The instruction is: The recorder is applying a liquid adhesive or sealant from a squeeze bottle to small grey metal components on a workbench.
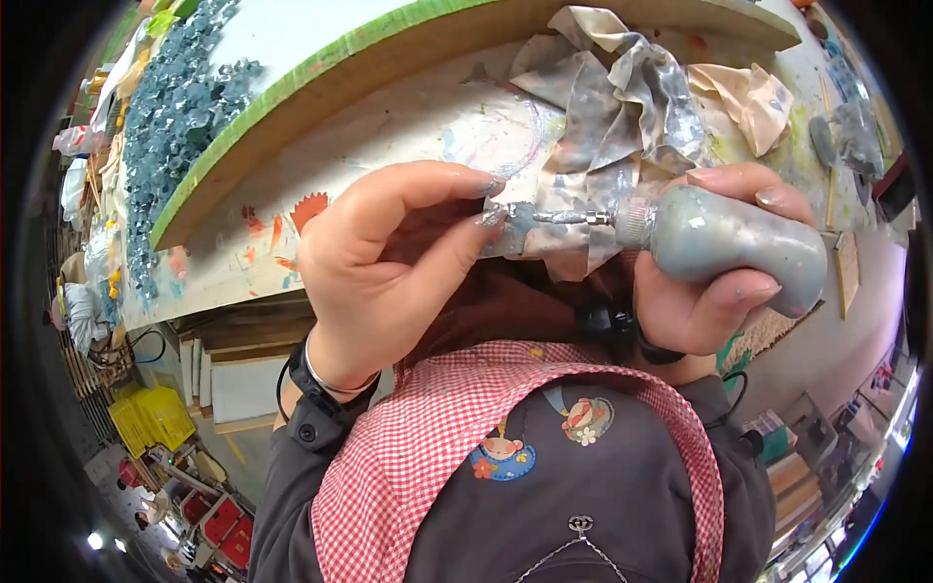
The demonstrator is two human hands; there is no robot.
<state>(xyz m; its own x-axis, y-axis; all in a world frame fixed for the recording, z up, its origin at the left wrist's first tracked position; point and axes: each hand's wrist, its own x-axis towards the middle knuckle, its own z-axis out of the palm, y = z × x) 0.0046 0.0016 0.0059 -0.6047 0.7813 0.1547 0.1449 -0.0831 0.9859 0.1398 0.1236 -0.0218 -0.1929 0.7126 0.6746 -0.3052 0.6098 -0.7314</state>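
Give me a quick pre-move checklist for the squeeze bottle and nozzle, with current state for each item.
1. Bottle held firmly: ok. The right hand wraps the grey squeeze bottle, fingers over its top and thumb below.
2. Nozzle tip held: ok. The left hand pinches the end of the metal nozzle between thumb and forefinger.
3. Nozzle clear inside: cannot tell. The opening is hidden by the fingertips.
4. Nozzle seated on the bottle neck: cannot tell. It lines up with the neck, but the joint is smeared.
5. Rag within reach: ok. The stained rag lies on the worktable just behind the hands.
6. Hands clean: not ok. Grey smears show on the fingernails.
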